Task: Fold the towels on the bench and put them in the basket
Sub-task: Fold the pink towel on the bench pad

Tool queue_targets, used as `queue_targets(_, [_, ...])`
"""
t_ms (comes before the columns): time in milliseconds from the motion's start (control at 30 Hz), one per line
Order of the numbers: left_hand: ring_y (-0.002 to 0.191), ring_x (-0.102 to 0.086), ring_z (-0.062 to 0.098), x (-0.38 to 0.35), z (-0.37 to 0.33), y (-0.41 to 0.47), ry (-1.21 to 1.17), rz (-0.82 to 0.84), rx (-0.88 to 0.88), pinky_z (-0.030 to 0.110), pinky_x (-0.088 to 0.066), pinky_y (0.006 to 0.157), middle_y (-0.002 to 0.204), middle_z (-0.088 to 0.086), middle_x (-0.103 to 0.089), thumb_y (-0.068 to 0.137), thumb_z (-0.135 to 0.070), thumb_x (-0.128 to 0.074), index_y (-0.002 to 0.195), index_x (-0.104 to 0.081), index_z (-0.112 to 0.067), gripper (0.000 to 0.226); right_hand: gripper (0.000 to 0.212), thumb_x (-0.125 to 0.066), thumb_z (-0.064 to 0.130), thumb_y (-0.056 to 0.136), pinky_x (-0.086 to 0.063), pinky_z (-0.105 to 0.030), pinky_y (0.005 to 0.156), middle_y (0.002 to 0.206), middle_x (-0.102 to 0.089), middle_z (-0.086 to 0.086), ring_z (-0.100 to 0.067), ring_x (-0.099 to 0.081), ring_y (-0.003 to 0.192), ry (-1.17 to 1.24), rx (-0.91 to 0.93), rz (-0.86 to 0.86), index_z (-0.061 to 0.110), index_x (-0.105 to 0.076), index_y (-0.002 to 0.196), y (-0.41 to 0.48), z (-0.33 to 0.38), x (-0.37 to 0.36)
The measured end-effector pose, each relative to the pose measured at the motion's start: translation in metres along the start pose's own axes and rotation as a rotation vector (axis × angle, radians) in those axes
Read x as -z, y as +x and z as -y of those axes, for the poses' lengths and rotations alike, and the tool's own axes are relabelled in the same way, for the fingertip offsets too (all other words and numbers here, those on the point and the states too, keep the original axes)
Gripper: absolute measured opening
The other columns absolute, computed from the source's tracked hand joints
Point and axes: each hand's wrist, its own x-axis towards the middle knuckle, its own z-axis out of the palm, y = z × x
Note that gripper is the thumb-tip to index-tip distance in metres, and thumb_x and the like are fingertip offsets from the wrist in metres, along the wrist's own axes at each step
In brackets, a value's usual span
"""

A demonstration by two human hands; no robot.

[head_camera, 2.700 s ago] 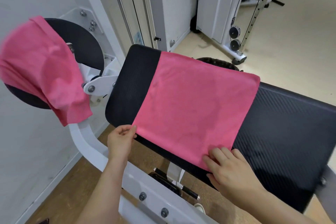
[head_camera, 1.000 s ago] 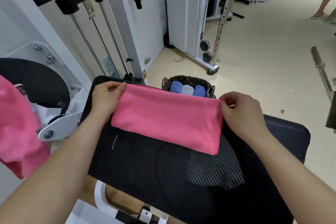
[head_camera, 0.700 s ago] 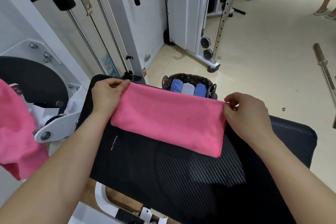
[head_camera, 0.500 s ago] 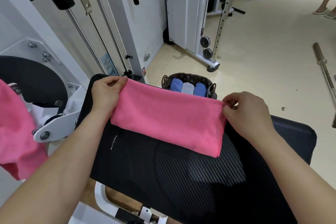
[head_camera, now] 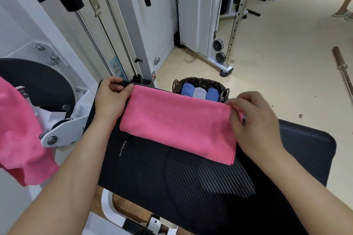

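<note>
The bench (head_camera: 191, 187) is a black pad with a woven, carbon-like weave and rounded corners. A small white scuff marks its left part. On its far half lies the towel (head_camera: 177, 124): pink, with a fine, short nap, doubled into a long flat rectangle that runs slantwise across the pad. Its near edge is soft and rounded, and the layers show at the near right corner.

The left hand (head_camera: 110, 101) pinches the far left corner between thumb and curled fingers, knuckles up. The right hand (head_camera: 254, 124) curls its fingers round the far right corner, where a bit of pink shows under them; this hand is slightly blurred. Both palms rest at the towel's short ends, so the cloth is stretched between them.

Just past the far edge stands the basket (head_camera: 198, 81), oval, of dark woven wicker, with a metal ring at its side. It holds three folded cloths (head_camera: 199, 92) side by side, blue, pale grey and blue.

A second pink towel (head_camera: 17, 133) hangs crumpled over the machine at the left.
</note>
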Motion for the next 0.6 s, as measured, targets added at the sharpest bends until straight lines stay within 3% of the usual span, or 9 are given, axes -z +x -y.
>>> queue_targets(100, [0.068, -0.052, 0.001, 0.018, 0.003, -0.032, -0.020, -0.011, 0.002, 0.018, -0.043, 0.068, 0.076, -0.007, -0.059, 0.082, -0.011, -0.072, 0.085, -0.063, -0.028, 0.019, 0.016, -0.060, 0.021, 0.085, -0.047, -0.035, 0.061, 0.091, -0.060, -0.006, -0.026, -0.058, 0.075, -0.103, 0.384, 0.229, 0.011, -0.070, 0.093, -0.020, 0.019, -0.004])
queue_targets(200, [0.075, -0.058, 0.009, 0.031, 0.028, -0.062, 0.058, 0.097, 0.059, 0.020, -0.045, 0.073, 0.083, -0.003, -0.064, 0.083, -0.015, -0.072, 0.096, -0.068, -0.024, 0.016, 0.024, -0.064, 0.041, 0.075, -0.039, -0.034, 0.059, 0.084, -0.057, -0.001, -0.022, -0.054, 0.070, -0.357, 0.585, 0.452, 0.019, -0.063, 0.085, -0.044, 0.020, -0.010])
queue_targets(300, [0.081, -0.062, 0.011, 0.035, 0.049, -0.077, 0.064, 0.128, 0.173, 0.024, -0.047, 0.076, 0.090, 0.000, -0.067, 0.084, -0.025, -0.073, 0.105, -0.067, -0.021, 0.022, 0.026, -0.073, 0.030, 0.071, -0.041, -0.037, 0.061, 0.084, -0.055, -0.002, -0.024, -0.053, 0.070, -0.469, 0.563, 0.533, 0.018, -0.060, 0.090, -0.058, 0.009, -0.012])
queue_targets(433, [0.077, -0.057, 0.010, 0.035, 0.055, -0.080, -0.079, 0.196, 0.263, 0.028, -0.045, 0.066, 0.083, -0.002, -0.065, 0.087, -0.029, -0.070, 0.089, -0.070, -0.028, 0.003, 0.019, -0.047, 0.015, 0.081, -0.040, -0.038, 0.061, 0.083, -0.055, -0.004, -0.026, -0.051, 0.068, -0.540, 0.543, 0.461, 0.016, -0.058, 0.096, -0.066, -0.001, -0.014])
queue_targets(600, [0.056, -0.045, 0.009, 0.043, 0.049, -0.072, 0.008, 0.402, 0.248, 0.025, -0.037, 0.053, 0.066, -0.002, -0.054, 0.092, -0.031, -0.063, 0.082, -0.069, -0.021, 0.015, 0.025, -0.039, 0.010, 0.077, -0.036, -0.034, 0.056, 0.073, -0.054, -0.003, -0.025, -0.051, 0.060, -0.557, 0.510, 0.359, 0.012, -0.062, 0.086, -0.067, -0.002, -0.014])
